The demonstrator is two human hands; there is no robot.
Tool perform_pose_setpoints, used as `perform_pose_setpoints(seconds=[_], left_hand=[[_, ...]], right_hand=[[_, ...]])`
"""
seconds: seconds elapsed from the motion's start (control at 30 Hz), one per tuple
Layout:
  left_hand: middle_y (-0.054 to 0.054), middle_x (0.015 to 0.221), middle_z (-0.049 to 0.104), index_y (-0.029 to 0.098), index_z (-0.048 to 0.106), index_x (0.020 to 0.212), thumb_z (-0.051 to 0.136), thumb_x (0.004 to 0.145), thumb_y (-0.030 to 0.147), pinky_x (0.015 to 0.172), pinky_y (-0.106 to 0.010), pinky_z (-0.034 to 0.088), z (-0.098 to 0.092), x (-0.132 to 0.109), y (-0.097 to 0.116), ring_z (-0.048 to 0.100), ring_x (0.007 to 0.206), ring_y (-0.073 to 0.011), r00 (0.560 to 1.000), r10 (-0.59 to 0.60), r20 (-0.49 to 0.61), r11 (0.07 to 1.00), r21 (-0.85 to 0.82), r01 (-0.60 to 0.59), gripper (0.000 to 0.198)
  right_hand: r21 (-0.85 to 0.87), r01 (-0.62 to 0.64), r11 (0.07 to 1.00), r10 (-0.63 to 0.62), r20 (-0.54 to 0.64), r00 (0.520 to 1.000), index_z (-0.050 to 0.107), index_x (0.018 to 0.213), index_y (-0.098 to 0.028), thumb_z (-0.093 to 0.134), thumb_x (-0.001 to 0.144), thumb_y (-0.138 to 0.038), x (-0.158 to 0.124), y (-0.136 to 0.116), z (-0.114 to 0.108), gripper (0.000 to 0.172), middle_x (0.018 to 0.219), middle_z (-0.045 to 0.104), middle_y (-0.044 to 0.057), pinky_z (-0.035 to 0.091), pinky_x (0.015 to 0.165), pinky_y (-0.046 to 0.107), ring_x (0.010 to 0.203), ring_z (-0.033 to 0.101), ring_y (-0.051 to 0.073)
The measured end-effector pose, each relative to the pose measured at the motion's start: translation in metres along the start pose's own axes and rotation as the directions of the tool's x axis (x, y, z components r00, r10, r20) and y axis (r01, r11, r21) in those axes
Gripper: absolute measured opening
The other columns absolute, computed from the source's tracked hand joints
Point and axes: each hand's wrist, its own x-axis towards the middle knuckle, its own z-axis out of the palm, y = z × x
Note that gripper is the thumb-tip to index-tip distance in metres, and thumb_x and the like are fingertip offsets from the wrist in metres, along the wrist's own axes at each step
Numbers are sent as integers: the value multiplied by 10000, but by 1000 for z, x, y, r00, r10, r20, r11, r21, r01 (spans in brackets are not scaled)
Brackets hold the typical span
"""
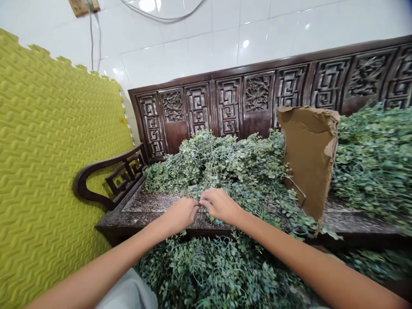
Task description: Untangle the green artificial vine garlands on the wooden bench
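Head view. Left hand (180, 213) and right hand (220, 206), bare, side by side at the front edge of a carved dark-wood bench seat (144, 205), fingertips (200, 203) meeting over a tangle of leafy green sprigs (222, 165). Grip narrow on both sides, fingers curled inward and nearly closed; hold on any single stem not discernible. Sprigs heaped across the seat and spilling over its front edge into a second mound (215, 274) below the forearms, with a further mound (370, 163) at far right. Cardboard sheet (309, 159), ragged along its edges, propped upright among the sprigs near the backrest, thin bent wire (298, 186) at its lower left. Fretwork backrest (257, 96) along the top, well behind the hands. Curved armrest (109, 176) at the seat's left end, strip of speckled seat top between it and the hands. Yellow-green foam mat (54, 150) with puzzle-cut edge upright beyond the armrest. White tiled wall (180, 47) behind, cable (92, 38) running down from a wooden mount (83, 6). Pale fabric (125, 292) at the lower edge, beneath the left forearm.
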Motion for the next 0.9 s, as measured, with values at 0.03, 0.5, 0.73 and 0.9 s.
perform_pose_setpoints(seconds=[0.03, 0.5, 0.73, 0.9], left_hand=[[-83, 814, 708, 137, 692, 843, 424, 912, 136, 705, -274, 429, -3, -8, 11, 634, 742, -198, 995, 73, 74, 995, -71, -68, 277], [-38, 946, 710, 173, 684, 1038, 571, 906, 347, 702, -225, 463, 8, 7, 18, 634, 781, -156, 856, 448, 259, 847, -430, -313, 246], [-132, 1178, 575, 148, 503, 1274, 652, 832, 350, 917, -388, 466, 23, 23, -41, 571, 1062, -268, 991, 110, -78, 981, -151, -121, 508], [-157, 1388, 405, 180, 300, 1423, 825, 620, 279, 1063, -452, 384, 38, 24, -39, 393, 1310, -327, 953, 301, 29, 937, -195, -290, 965]], right_hand=[[-30, -38, 999, 38, -5, 999, 706, 843, -169, 561, 885, -184, 1, 6, -1, 152, 903, 709, 95, 385, 794, 259, 904, 613, 202], [-36, -159, 987, 158, -35, 987, 714, 862, -174, 507, 910, -250, -2, 20, 10, 225, 883, 729, 84, 365, 724, 272, 859, 647, 221], [125, 50, 991, -61, 89, 994, 714, 811, -167, 561, 867, -199, -8, 4, 8, 165, 831, 718, 31, 422, 696, 217, 762, 628, 147], [291, 87, 953, -117, 86, 989, 680, 651, -161, 634, 755, -151, -14, -9, 10, 114, 714, 702, 14, 433, 704, 222, 747, 622, 153]])
